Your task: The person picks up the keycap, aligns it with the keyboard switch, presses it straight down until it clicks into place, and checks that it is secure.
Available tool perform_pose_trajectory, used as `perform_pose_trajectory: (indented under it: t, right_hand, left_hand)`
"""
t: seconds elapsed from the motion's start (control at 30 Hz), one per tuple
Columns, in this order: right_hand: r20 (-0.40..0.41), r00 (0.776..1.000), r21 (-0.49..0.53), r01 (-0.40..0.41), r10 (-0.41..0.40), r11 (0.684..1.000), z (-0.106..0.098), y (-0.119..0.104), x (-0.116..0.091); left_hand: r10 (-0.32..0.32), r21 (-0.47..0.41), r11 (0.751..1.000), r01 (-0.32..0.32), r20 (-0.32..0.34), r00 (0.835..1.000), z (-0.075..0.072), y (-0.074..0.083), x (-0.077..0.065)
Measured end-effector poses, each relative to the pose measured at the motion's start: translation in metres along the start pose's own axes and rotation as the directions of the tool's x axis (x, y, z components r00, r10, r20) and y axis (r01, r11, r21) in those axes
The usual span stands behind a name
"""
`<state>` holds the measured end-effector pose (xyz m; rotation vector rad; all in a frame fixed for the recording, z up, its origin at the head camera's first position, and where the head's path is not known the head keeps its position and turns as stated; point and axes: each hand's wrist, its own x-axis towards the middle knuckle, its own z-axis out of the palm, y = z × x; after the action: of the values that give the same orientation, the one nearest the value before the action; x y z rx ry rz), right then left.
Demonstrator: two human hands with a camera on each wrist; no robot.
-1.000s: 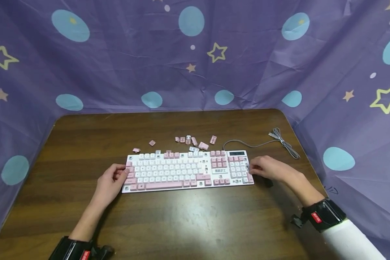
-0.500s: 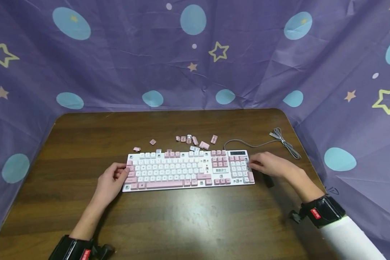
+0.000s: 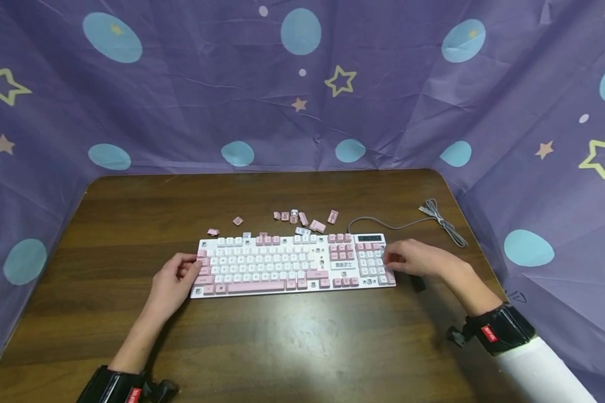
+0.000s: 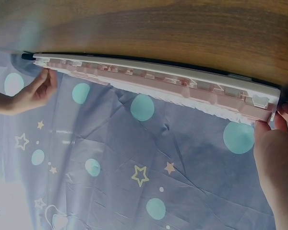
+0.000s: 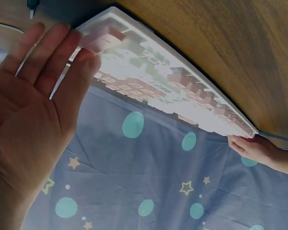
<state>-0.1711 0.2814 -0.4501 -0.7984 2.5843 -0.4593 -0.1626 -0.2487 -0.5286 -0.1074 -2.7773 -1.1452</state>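
Observation:
A white and pink keyboard [image 3: 262, 286] lies on the wooden table, with a few bare key switches showing. My left hand [image 3: 170, 284] grips its left end, thumb on the top edge and fingers at the side, as the left wrist view also shows. My right hand [image 3: 420, 258] is at the number pad's right edge, thumb and forefinger close together over the keys. In the right wrist view, the right thumb [image 5: 86, 64] sits right beside a pink keycap [image 5: 105, 39] near the keyboard's corner. I cannot tell whether a loose keycap is between those fingertips.
Several loose keycaps [image 3: 317, 226] lie on the table [image 3: 292, 347] behind the keyboard, mostly pink. A grey cable [image 3: 398, 227] runs from the keyboard's back to a coiled bundle at the right. A purple patterned cloth [image 3: 191, 112] hangs around the table.
My right hand has shifted slightly left, its fingertips now farther over the number pad's right column. My left hand keeps its hold, and the keyboard stays in place.

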Motion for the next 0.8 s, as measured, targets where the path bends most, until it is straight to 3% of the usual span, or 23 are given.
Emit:
perform_pose_trajectory:
  t: [0.27,0.43,0.8]
  right_hand:
    - [0.13,0.982,0.088,-0.148,0.136,0.985,0.005,-0.007,-0.003]
    - [0.14,0.968,0.021,-0.213,0.208,0.977,0.01,-0.014,0.001]
    - [0.111,0.979,-0.034,-0.167,0.17,0.985,0.012,-0.017,0.003]
  left_hand:
    - [0.003,-0.005,1.0,-0.003,-0.001,1.0,0.002,-0.001,-0.002]
    - [0.015,-0.008,1.0,-0.016,-0.011,1.0,0.002,-0.002,-0.001]
    - [0.0,-0.004,1.0,0.0,-0.005,1.0,0.002,-0.002,0.0]
